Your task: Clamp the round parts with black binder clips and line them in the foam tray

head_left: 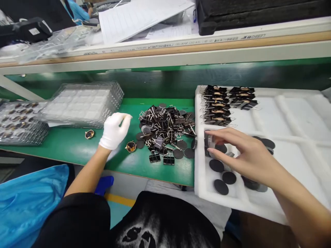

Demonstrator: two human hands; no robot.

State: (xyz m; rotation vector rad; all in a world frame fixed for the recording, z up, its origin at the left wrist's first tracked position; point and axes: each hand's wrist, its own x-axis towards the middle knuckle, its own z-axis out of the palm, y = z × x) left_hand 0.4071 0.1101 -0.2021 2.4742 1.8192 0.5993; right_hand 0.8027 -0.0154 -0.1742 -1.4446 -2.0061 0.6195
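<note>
My left hand [115,131], in a white glove, is over the green bench with thumb and index finger pinched together; whatever they may hold is too small to make out. Below and right of it lies a round gold-rimmed watch part [131,147], with a similar gold-rimmed part [89,134] to its left. My bare right hand [240,153] reaches over the white foam tray [200,172]. Between its thumb and fingertips is a round disc [210,140], held on edge. Black discs [221,187] lie in the tray compartment beneath that hand.
A heap of black binder clips [168,124] and loose discs covers the middle of the bench [119,162]. Clamped binder clips [217,105] stand in rows in the tray's rear compartment. Stacked clear plastic trays [85,103] are at left. A shelf edge [165,51] crosses behind.
</note>
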